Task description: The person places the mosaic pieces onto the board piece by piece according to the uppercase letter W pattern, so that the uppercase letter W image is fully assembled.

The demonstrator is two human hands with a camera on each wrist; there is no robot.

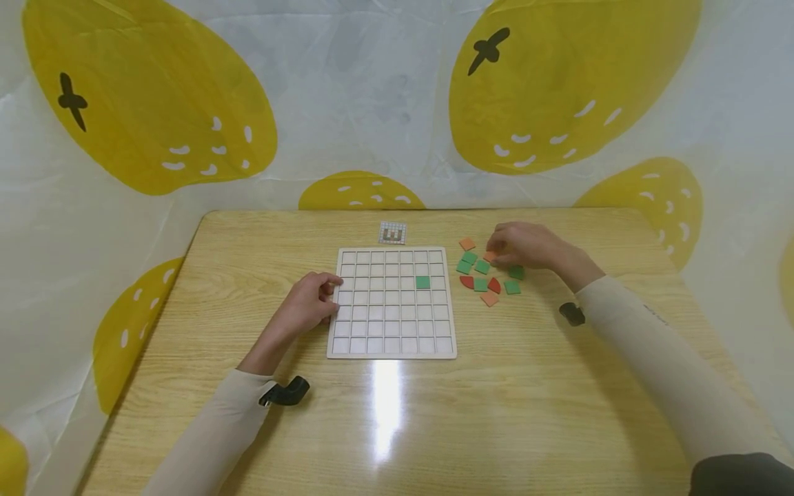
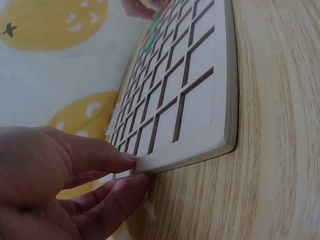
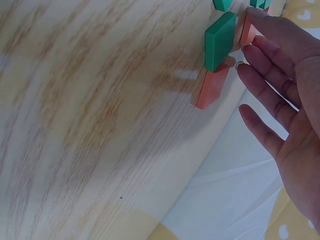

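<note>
A pale wooden grid board (image 1: 393, 355) with white square cells lies on the table. One green square tile (image 1: 423, 282) sits in a cell toward its right side. At the board's left edge, my left hand (image 1: 308, 301) holds the rim between thumb and fingers; the wrist view shows these fingertips on the rim (image 2: 172, 159). To the right of the board, my right hand (image 1: 527, 244) reaches over loose tiles, with thumb and index finger on an orange square tile (image 3: 248, 31). Its other fingers are spread. Nearby are a green tile (image 3: 220, 41) and another orange tile (image 3: 212, 89).
Several green tiles (image 1: 469, 257), orange tiles (image 1: 489, 299) and red quarter-round pieces (image 1: 467, 282) lie loosely right of the board. A small pattern card (image 1: 393, 233) lies behind it. A lemon-print cloth (image 1: 360, 89) hangs beyond the wooden table's back edge (image 1: 279, 211).
</note>
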